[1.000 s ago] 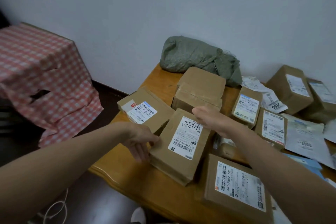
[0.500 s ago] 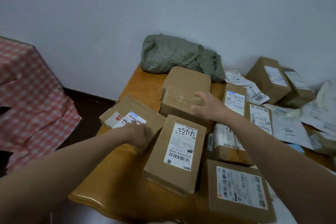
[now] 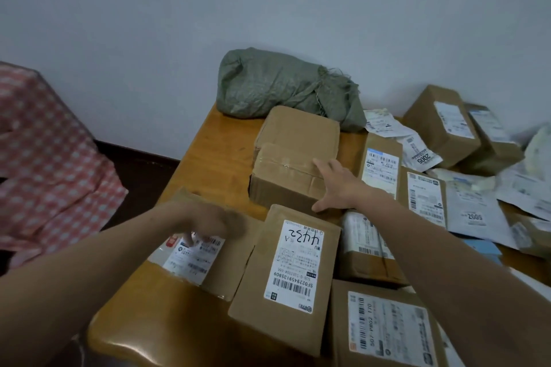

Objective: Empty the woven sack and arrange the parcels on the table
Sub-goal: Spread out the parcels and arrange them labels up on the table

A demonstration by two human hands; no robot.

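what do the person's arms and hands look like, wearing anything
The left forearm and right forearm are bare to the frame edge, no sleeves showing. The left hand and right hand are ungloved, no watch, bracelet or ring visible, though the left hand is motion-blurred.

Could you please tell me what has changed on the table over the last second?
Both hands have left the parcel marked 4432. The left hand moved left over the red-marked parcel. It is blurred, so its grip is unclear. The right hand moved forward and now presses, fingers spread, against the taped plain box. The green woven sack and the other parcels stayed put.
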